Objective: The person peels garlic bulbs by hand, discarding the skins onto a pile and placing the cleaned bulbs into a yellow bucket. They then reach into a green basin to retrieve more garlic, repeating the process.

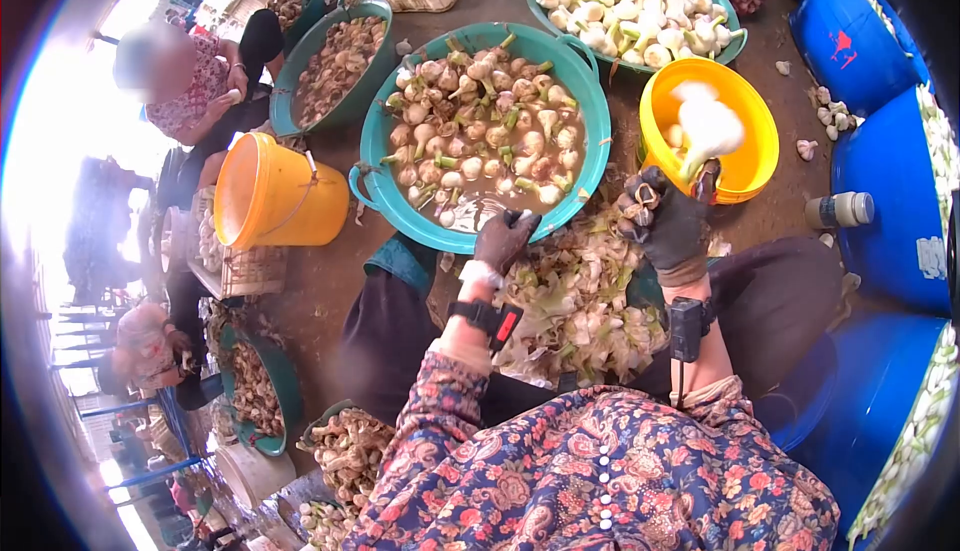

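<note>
One white, round garlic bulb [712, 129] is blurring over the yellow plastic bucket [757, 156]; whether the dark-gloved right hand [675, 226] or left hand [503, 241] is gripping, I cannot tell. Gentle lowering should be sparing bruises.

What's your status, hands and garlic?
Left hand at near edge of tub; right hand by yellow bucket. Blurred bulb at bucket mouth, grip unclear. Peels heaped below, not blocking bucket.

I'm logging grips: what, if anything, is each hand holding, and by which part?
Right hand: perhaps a garlic bulb, by its stem; blur hides the grip. Left hand: at the rim of the teal basin; whether it holds anything cannot be told.
</note>
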Demonstrator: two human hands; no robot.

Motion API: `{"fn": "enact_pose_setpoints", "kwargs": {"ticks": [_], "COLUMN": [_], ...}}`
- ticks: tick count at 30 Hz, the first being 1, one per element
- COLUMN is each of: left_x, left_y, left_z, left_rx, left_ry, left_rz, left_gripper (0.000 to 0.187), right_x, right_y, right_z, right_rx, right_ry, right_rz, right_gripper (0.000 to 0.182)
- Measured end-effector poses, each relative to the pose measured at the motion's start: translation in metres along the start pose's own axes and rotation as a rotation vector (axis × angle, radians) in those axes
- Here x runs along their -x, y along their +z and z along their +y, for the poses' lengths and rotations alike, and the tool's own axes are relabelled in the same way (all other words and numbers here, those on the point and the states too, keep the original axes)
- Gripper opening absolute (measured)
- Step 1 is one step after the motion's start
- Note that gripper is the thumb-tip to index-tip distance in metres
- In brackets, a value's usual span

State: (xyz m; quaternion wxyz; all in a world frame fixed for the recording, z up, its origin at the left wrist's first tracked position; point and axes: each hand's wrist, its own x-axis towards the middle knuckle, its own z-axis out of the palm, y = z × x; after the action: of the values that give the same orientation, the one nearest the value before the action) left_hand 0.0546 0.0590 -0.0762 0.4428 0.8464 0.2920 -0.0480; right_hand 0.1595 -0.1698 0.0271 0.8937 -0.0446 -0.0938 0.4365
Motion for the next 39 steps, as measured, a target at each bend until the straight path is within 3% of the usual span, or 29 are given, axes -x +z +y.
{"fn": "enact_pose_setpoints", "kwargs": {"ticks": [2, 4, 6, 8, 12, 13, 14, 16, 19, 22, 23, 26, 29, 31, 32, 33, 36, 37, 39], "left_x": [-0.034, -0.076, -0.102, -0.127, -0.117, -0.125, -0.118, -0.117, -0.126, -0.152, -0.164, -0.164, -0.141, -0.128, -0.106, -0.091, -0.030, -0.012, 0.016], "left_y": [0.016, 0.038, 0.054, 0.089, 0.084, 0.072, 0.065, 0.071, 0.066, 0.097, 0.119, 0.111, 0.107, 0.092, 0.068, 0.056, 0.017, 0.009, 0.000], "left_z": [-0.009, -0.025, -0.026, -0.048, -0.054, -0.060, -0.065, -0.075, -0.098, -0.112, -0.091, -0.047, -0.041, -0.044, -0.016, -0.008, 0.034, 0.044, 0.056], "left_rx": [-0.088, -0.323, -0.239, -0.186, 0.142, -0.475, -0.557, 0.662, -0.360, -0.354, 0.121, 0.062, -0.015, 0.234, 0.330, 0.230, -0.050, -0.092, -0.175], "left_ry": [-0.045, -0.052, -0.158, -0.137, -0.078, 0.261, 0.445, -0.293, 0.661, 0.560, -0.143, -0.076, -0.057, 0.025, -0.077, -0.004, 0.155, 0.212, 0.299], "left_rz": [0.026, -0.032, -0.220, -0.115, -0.003, -0.260, -0.213, -0.237, -0.168, -0.221, -0.315, -0.290, -0.274, -0.309, -0.316, -0.273, -0.324, -0.314, -0.226], "left_gripper": [0.061, 0.070, 0.075, 0.071, 0.061, 0.046, 0.028, 0.020, 0.018, 0.019, 0.021, 0.021, 0.022, 0.042, 0.049, 0.054, 0.059, 0.054, 0.049], "right_x": [0.004, 0.007, 0.001, 0.000, -0.001, -0.002, -0.003, -0.004, -0.004, -0.001, 0.001, -0.004, -0.005, 0.002, 0.001, -0.001, -0.003, -0.004, -0.004], "right_y": [-0.021, -0.042, -0.029, -0.056, -0.080, -0.083, -0.085, -0.085, -0.085, -0.085, -0.090, -0.092, -0.093, -0.123, -0.111, -0.097, -0.078, -0.074, -0.064], "right_z": [0.000, 0.016, 0.035, 0.051, 0.060, 0.062, 0.063, 0.066, 0.066, 0.069, 0.069, 0.063, 0.060, 0.060, 0.058, 0.056, 0.064, 0.068, 0.077], "right_rx": [0.002, 0.251, 0.642, 0.938, 0.949, 0.944, 0.944, 0.936, 0.967, 0.937, 0.934, 0.999, 0.897, 1.171, 1.409, 1.651, 1.907, 1.947, 2.072], "right_ry": [0.038, 0.016, 0.190, 0.262, 0.257, 0.226, 0.196, 0.209, 0.227, 0.215, 0.219, 0.184, 0.234, 0.135, 0.111, 0.081, -0.013, 0.032, 0.085], "right_rz": [0.125, 0.503, 0.687, 0.692, 0.819, 0.854, 0.886, 0.912, 0.936, 0.933, 0.928, 0.931, 0.994, 0.937, 0.910, 0.899, 0.800, 0.796, 0.772], "right_gripper": [0.055, 0.058, 0.063, 0.065, 0.049, 0.047, 0.045, 0.051, 0.057, 0.063, 0.064, 0.064, 0.062, 0.059, 0.055, 0.051, 0.039, 0.027, 0.024]}}
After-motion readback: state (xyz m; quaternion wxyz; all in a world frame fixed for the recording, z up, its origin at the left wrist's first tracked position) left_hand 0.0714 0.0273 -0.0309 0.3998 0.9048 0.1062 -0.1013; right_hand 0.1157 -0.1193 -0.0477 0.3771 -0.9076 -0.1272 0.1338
